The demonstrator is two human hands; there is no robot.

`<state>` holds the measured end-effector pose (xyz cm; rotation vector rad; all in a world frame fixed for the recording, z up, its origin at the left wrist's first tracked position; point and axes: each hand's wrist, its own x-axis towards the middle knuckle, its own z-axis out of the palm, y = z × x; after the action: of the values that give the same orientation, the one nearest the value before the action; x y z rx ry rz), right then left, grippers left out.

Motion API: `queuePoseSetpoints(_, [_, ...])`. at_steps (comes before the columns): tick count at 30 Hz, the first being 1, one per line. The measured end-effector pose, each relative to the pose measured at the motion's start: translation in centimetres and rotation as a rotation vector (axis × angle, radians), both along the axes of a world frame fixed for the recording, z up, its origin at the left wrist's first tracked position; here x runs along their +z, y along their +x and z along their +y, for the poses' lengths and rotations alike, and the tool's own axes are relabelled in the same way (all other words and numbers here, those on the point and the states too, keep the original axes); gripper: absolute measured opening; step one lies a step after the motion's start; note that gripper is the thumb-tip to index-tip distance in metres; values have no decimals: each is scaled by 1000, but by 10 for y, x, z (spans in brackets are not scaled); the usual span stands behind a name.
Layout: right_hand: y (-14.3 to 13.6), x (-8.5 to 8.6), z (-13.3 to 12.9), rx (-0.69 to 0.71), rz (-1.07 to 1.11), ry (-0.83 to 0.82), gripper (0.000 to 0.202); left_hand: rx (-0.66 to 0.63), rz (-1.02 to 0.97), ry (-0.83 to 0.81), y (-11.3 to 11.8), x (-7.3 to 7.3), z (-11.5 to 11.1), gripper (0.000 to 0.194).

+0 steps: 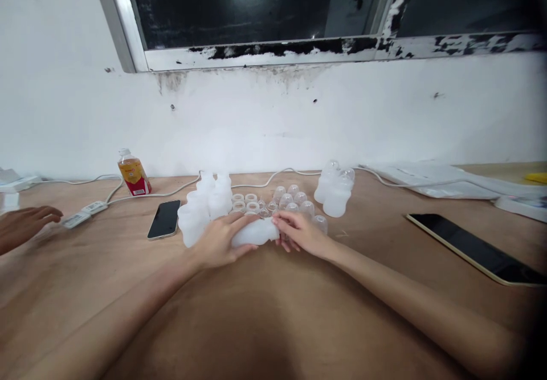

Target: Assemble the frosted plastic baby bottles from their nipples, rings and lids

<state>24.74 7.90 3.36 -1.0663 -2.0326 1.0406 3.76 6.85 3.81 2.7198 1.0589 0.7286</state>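
A frosted white baby bottle [256,232] lies sideways between my hands, a little above the table's surface. My left hand [224,236] wraps around its base end. At the neck end, the fingers of my right hand [299,232] close on the bottle; whether a ring or teat sits under them is hidden. Just behind my left hand stand several white bottle bodies [205,202]. White screw rings [245,197] lie in rows beyond the bottle, beside small clear teats [267,205]. Clear dome caps [294,197] are grouped behind my right hand. Farther right stand several capped bottles [335,191].
A phone [164,219] and a drink bottle [134,173] stand to the left, near a white cable with plugs [85,213]. Another person's hand [29,225] rests at the far left. On the right lie a tablet [474,246] and plastic sheeting [431,182].
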Motion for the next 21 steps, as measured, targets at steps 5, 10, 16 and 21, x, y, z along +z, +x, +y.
queuePoseSetpoints(5, [2, 6, -2, -21, -74, 133, 31, 54, -60, -23, 2, -2, 2, 52])
queuePoseSetpoints(10, [4, 5, -5, 7, -58, 308, 37, 29, -143, -212, 2, 9, 4, 48])
queuePoseSetpoints(16, [-5, -5, -10, -69, 3, 138, 27, 7, 31, 53, -1, -2, 0, 50])
queuePoseSetpoints(21, [-8, -3, -8, -66, -35, -94, 36, 143, 70, 286, 5, -26, -3, 45])
